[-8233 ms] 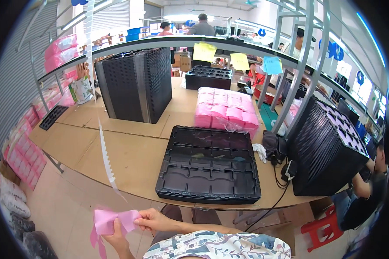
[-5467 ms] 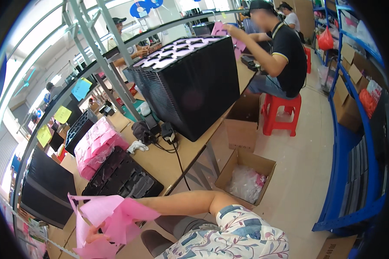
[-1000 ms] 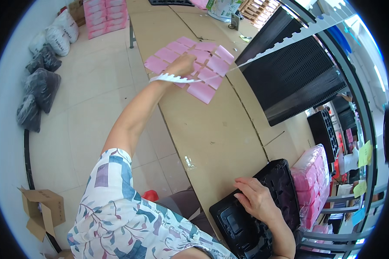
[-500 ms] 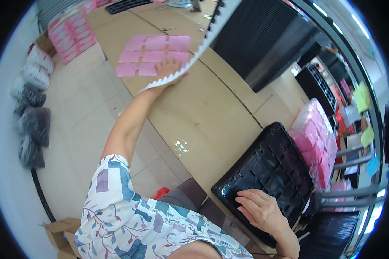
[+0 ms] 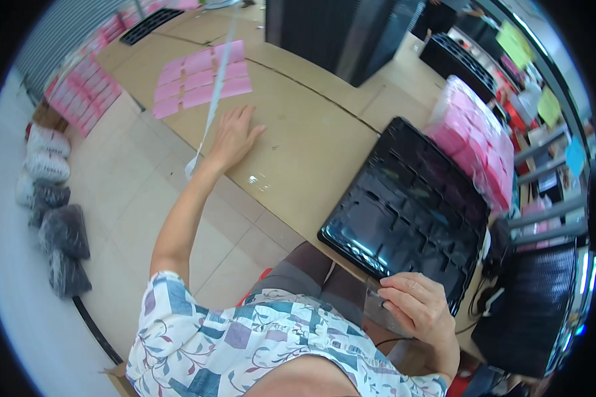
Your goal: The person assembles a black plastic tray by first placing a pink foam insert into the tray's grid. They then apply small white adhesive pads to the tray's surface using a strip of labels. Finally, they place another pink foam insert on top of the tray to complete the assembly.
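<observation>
My left hand (image 5: 235, 137) is over the brown tabletop (image 5: 298, 152), fingers spread and nothing in them, just on the near side of a pink sheet (image 5: 193, 85) divided into several squares. A narrow white strip (image 5: 213, 109) hangs across the view beside that hand, passing in front of the sheet. To the right, a glossy black plastic tray (image 5: 365, 184) with moulded compartments lies on the table. At its near edge is my right hand (image 5: 418, 308), fingers curled together. Something clear seems to show by its fingertips, too faint to name.
Behind the tray sits a clear-wrapped bundle of pink packs (image 5: 473, 139). A tall black stack (image 5: 331, 36) stands farther back, and another black tray (image 5: 151, 25) lies at the far left. Dark bags (image 5: 66, 231) and pink packs (image 5: 83, 92) rest on the floor at left.
My left hand has come off the pink sheet toward me. My right hand has moved from over the tray to its near edge. The view has shifted and the white strip hangs straighter.
</observation>
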Demonstrator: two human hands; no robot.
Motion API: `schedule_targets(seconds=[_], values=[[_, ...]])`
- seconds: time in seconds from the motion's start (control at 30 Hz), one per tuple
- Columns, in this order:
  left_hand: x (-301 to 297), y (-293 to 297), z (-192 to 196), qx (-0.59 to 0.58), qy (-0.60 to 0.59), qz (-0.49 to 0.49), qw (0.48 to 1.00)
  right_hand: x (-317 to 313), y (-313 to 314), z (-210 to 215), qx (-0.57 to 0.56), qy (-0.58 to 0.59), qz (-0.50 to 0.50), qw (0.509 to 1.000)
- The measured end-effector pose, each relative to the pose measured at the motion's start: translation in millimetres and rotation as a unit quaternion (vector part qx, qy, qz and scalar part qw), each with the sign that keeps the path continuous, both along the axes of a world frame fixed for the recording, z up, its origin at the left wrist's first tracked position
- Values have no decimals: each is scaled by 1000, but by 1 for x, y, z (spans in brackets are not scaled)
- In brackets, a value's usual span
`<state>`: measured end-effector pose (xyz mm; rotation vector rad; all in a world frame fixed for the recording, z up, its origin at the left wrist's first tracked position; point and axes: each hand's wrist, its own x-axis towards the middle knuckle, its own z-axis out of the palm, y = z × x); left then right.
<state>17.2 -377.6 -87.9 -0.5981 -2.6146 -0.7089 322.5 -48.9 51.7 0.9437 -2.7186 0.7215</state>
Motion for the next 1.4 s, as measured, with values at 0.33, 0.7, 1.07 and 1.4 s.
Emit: schedule_targets(seconds=[0.33, 0.7, 1.07, 1.4], values=[[143, 101, -45, 482, -245, -195, 818, 26, -4, -63, -356, 143, 24, 923], [135, 130, -74, 457, -350, -236, 782, 31, -45, -162, -455, 159, 44, 875], [175, 111, -38, 436, -306, -204, 822, 101, 17, -106, -510, 225, -249, 792], [77, -52, 73, 412, 110, 91, 900, 101, 12, -65, -615, 68, 12, 786]])
